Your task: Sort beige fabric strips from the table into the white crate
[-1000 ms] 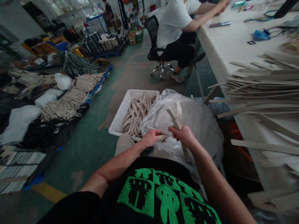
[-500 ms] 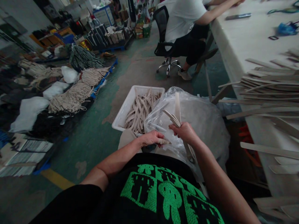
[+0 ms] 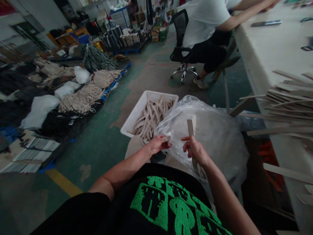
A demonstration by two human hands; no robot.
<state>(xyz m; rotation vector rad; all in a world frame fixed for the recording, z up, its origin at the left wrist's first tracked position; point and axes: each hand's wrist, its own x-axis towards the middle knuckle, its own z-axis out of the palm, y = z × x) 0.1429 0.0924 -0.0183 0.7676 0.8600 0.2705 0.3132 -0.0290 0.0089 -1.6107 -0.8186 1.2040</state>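
My right hand is closed around a bundle of flat beige strips that stand upright above my fist and trail down below it. My left hand pinches the rim of a big clear plastic bag just to the left of the strips. The bag rests in front of my lap and looks stuffed with more beige pieces. A white plastic bin of loose beige strips sits on the floor just beyond my left hand.
A white worktable on the right carries a pile of long beige strips. A seated person in a white shirt leans on its far end from an office chair. Heaps of cords and white bags cover pallets on the left.
The fanned strips in my right hand have drawn together into a tight upright bundle. My left hand has shifted slightly up along the bag's rim. The view has swung a little left.
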